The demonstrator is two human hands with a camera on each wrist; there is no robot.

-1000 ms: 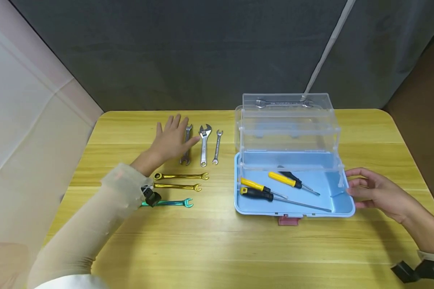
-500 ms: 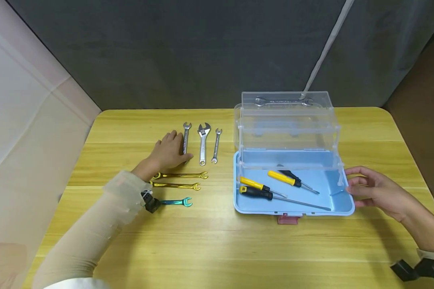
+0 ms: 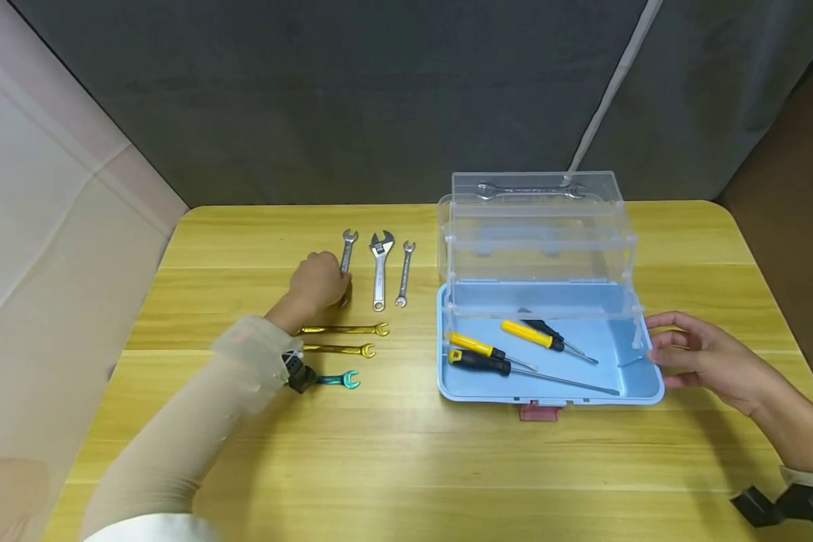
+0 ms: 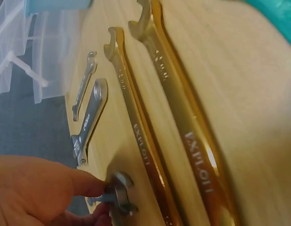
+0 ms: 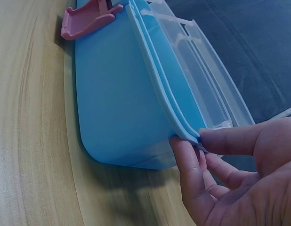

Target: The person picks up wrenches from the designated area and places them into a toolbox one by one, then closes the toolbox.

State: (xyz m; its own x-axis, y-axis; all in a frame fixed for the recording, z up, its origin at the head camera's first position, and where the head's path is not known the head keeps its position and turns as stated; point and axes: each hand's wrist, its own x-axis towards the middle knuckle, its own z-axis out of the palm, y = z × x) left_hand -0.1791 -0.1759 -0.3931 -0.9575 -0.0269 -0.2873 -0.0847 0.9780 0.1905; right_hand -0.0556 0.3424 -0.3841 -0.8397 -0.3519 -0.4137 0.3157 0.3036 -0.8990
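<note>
- Silver open-end wrench [image 3: 347,254], pinched between the thumb and fingers of the left hand [image 3: 317,280], nine o'clock from the adjustable wrench [image 3: 379,278]
- Blue toolbox [image 5: 119,94], its three o'clock rim gripped by the right hand [image 3: 717,363]
- Gold wrench [image 3: 345,330], left hand's five o'clock

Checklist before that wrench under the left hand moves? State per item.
1. Left hand gripping the silver wrench: ok, pinched near one end.
2. Silver wrench fully off the table: cannot tell, the hand hides part of it.
3. Right hand on the blue toolbox: ok, pinching its edge.
4. Clear plastic top raised: ok, toolbox stands open.
5. Toolbox free of tools: not ok, screwdrivers lie inside.
6. Adjustable wrench clear of left hand: ok, visible gap.
</note>
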